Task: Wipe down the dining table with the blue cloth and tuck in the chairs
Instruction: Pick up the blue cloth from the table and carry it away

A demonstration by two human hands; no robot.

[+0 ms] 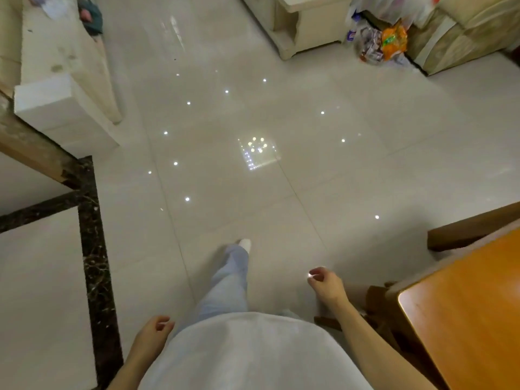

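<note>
The right hand (326,282) hangs over the tiled floor (253,178), its fingers (316,274) loosely curled and holding nothing. The orange wooden worktop (472,305) lies to its right, apart from those fingers. Dark wooden parts of a chair (375,298) show between the hand and the worktop's corner, untouched. The left hand (153,332) hangs beside the hip, well away from the worktop, fingers slack and also holding nothing.

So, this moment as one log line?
left hand empty | right hand empty | dining table at right | blue cloth not in view
</note>
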